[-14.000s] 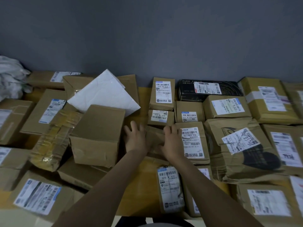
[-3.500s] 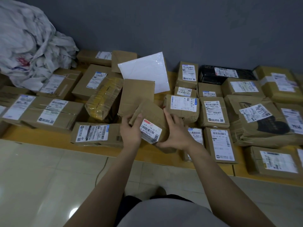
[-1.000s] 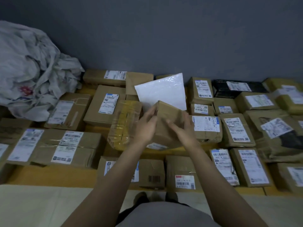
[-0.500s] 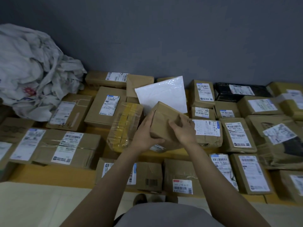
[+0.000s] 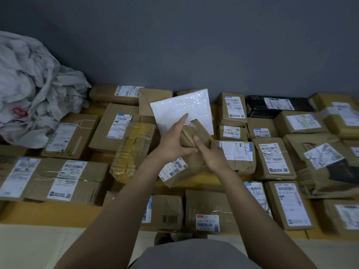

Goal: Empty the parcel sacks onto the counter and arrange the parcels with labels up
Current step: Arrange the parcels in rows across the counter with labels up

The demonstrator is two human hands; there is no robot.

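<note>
Parcel [image 5: 198,133] tilted further, label [image 5: 172,168] emerging, gripped between left hand [image 5: 171,144] and right hand [image 5: 213,158]

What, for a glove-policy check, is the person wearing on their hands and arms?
Nothing shows on either. The left hand and right hand are bare: no gloves, rings, watch or bands. The left forearm and right forearm are uncovered down to the frame's lower edge, no sleeve visible. The only clothing seen is a grey garment on the torso at the bottom.
</note>
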